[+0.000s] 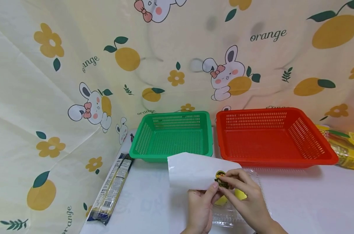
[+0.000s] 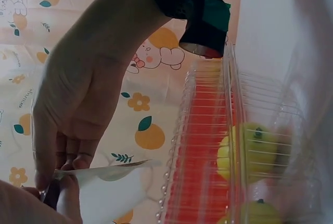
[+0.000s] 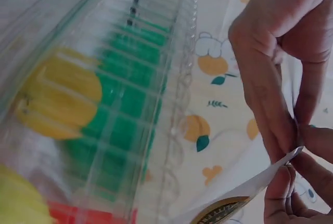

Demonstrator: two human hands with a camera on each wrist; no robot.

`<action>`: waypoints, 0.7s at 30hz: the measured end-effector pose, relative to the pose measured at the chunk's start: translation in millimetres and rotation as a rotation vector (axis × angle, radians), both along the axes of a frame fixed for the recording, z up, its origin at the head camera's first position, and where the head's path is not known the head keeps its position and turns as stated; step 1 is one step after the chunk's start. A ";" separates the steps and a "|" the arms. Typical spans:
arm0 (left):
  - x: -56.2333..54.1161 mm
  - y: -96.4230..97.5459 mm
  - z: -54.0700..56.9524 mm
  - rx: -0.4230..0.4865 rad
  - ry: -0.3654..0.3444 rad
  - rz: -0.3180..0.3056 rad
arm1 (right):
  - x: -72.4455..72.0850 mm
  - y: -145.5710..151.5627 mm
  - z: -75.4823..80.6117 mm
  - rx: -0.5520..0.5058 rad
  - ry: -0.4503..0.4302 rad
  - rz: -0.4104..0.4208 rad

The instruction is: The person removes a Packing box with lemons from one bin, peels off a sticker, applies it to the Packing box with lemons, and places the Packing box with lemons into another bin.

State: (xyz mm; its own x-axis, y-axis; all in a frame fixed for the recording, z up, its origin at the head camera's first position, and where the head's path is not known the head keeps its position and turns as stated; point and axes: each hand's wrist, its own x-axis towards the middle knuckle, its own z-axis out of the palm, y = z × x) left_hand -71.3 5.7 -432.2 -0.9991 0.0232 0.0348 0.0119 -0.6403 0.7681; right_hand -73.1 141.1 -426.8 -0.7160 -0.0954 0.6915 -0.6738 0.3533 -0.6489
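Note:
A white sticker sheet (image 1: 191, 172) is held up over the table by my left hand (image 1: 201, 208), its thumb against the lower edge. My right hand (image 1: 250, 198) pinches at a dark oval sticker (image 1: 220, 173) with gold and yellow print, near the sheet's right end. Fingertips of both hands nearly meet there and cover part of the sticker. In the right wrist view, a sticker (image 3: 221, 211) lies on the sheet's face. Below the hands, a clear plastic box (image 1: 223, 221) contains yellow round fruits (image 2: 247, 148), partly hidden by the hands in the head view.
A green basket (image 1: 171, 159) and a red basket (image 1: 276, 162) stand side by side at the back. Long flat packets (image 1: 112, 188) lie on the left. Behind the red basket's right end is a yellow bag (image 1: 347, 146). A patterned cloth (image 1: 165, 42) hangs behind.

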 end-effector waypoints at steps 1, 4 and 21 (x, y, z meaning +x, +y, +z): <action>-0.1 0.1 0.4 0.000 0.001 0.007 | -0.7 0.1 -0.9 -0.006 0.022 0.007; 0.0 0.0 1.4 -0.004 -0.003 0.030 | -3.8 0.0 -3.1 -0.022 0.118 0.016; 3.9 -2.1 -2.0 -0.106 0.044 0.014 | -11.3 -0.3 -0.5 -0.038 0.307 0.025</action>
